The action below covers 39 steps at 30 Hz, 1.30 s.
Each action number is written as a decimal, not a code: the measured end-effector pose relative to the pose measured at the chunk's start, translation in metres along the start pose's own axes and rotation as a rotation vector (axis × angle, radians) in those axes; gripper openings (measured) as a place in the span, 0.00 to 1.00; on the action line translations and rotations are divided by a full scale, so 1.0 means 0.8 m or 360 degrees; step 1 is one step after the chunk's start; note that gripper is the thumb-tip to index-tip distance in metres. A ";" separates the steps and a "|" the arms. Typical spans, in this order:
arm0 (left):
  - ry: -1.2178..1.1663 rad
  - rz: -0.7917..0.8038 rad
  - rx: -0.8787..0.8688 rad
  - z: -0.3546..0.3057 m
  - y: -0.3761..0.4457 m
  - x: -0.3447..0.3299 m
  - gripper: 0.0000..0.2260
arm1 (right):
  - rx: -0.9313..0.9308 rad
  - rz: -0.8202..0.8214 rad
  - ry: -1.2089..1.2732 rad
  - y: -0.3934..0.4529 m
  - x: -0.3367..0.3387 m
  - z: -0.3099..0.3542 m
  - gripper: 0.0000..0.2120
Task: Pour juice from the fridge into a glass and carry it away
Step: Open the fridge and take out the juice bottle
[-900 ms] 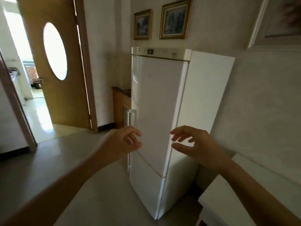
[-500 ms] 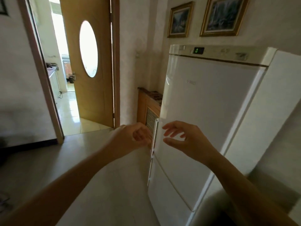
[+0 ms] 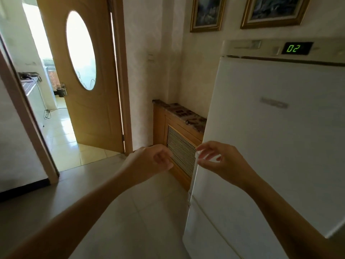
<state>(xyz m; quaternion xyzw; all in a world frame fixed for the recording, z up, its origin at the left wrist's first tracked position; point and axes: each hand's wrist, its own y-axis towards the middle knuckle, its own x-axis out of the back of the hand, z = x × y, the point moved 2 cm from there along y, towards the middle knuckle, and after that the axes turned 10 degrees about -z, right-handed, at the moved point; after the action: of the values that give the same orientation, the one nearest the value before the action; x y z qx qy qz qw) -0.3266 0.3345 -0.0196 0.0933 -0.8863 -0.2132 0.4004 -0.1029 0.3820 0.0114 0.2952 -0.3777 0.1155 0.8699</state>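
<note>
A tall white fridge [image 3: 270,146] fills the right side, both its doors closed, a green "02" display [image 3: 296,48] on its top panel. A slim vertical handle [image 3: 194,176] runs down the upper door's left edge. My right hand [image 3: 222,163] is at the top of that handle, fingers curled around it, though blur hides how firmly. My left hand [image 3: 149,161] hovers just left of the fridge, fingers loosely curled, holding nothing. No juice or glass is in view.
A wooden radiator cover [image 3: 179,139] with a slatted grille stands against the wall left of the fridge. Further left, a wooden door [image 3: 84,75] with an oval window stands open onto a tiled room. Two framed pictures [image 3: 205,14] hang above.
I have come closer to the fridge, which now fills the right side. My right hand has moved left onto the door handle. My left hand stays beside it.
</note>
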 end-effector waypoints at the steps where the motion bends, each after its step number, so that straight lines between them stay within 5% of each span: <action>1: -0.0024 0.0035 0.0018 0.016 0.015 0.003 0.21 | -0.0045 -0.0014 -0.0013 0.013 -0.013 -0.002 0.12; 10: -0.0125 0.0364 -0.0172 0.105 0.165 -0.036 0.14 | -0.0334 -0.0089 -0.0160 0.120 -0.088 -0.065 0.13; 23: -0.0222 0.0891 -0.0487 0.193 0.310 -0.183 0.16 | -0.0945 -0.0241 -0.0361 0.179 -0.166 -0.168 0.14; 33: -0.0229 0.1736 -0.0839 0.257 0.385 -0.308 0.26 | -0.1550 -0.0615 -0.0466 0.218 -0.235 -0.226 0.17; 39: -0.0260 0.1522 -0.1361 0.250 0.401 -0.342 0.14 | -0.1723 -0.0887 -0.0469 0.223 -0.263 -0.246 0.20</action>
<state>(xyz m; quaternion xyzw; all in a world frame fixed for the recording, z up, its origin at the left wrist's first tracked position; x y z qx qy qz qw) -0.2937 0.7735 -0.1757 -0.4961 -0.6945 -0.3520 0.3841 -0.2075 0.6472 -0.1712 -0.0872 -0.4076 -0.3653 0.8323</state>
